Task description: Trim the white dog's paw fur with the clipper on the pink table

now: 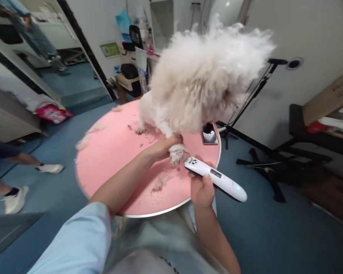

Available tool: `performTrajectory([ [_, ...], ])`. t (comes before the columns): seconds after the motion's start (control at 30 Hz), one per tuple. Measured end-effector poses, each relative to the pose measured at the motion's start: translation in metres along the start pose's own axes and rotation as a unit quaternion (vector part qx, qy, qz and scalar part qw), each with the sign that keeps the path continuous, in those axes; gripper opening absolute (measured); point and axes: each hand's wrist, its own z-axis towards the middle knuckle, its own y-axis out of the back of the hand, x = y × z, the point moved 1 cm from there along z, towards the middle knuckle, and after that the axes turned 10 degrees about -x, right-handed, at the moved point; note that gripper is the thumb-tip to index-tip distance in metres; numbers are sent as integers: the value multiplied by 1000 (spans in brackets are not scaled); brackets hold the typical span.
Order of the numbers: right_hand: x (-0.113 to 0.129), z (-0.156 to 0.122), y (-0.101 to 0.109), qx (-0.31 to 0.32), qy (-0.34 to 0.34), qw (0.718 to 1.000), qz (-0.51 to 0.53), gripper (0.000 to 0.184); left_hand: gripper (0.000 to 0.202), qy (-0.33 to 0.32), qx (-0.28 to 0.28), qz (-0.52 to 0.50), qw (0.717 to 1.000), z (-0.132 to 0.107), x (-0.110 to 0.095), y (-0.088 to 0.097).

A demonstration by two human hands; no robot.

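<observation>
A white fluffy dog (200, 76) sits on a round pink grooming table (108, 163), its head turned to the right. My left hand (164, 147) is closed around one of its front legs, just above the paw (177, 154). In my right hand (202, 186) lies a white hair clipper (217, 176) with a blue light near its end, fingers wrapped round its body. The clipper's blade end is close to the paw; I cannot tell whether it touches. Cut hair (161, 180) lies on the table below the paw.
A phone (210, 135) lies at the table's right edge. More clumps of hair (93, 133) rest along the left rim. Black stand legs (264, 173) are on the floor at right. Another person's shoes (15, 199) show at left. A pink bag (53, 111) stands by the wall.
</observation>
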Motion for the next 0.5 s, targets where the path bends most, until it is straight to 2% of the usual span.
performTrajectory([
  [0.1,3,0,-2,4,17,1000,-22,35,18,-13,17,4,1000,3,3,-4],
  [0.27,1,5,-5,44,41,995,-77,36,15,-42,5,30,999,5,6,-4],
  [0.4,-2,8,1,60,115,981,-143,43,13,-66,23,70,995,10,12,4],
  [0.5,0,8,2,55,168,969,-174,39,14,-51,22,86,995,15,19,9],
])
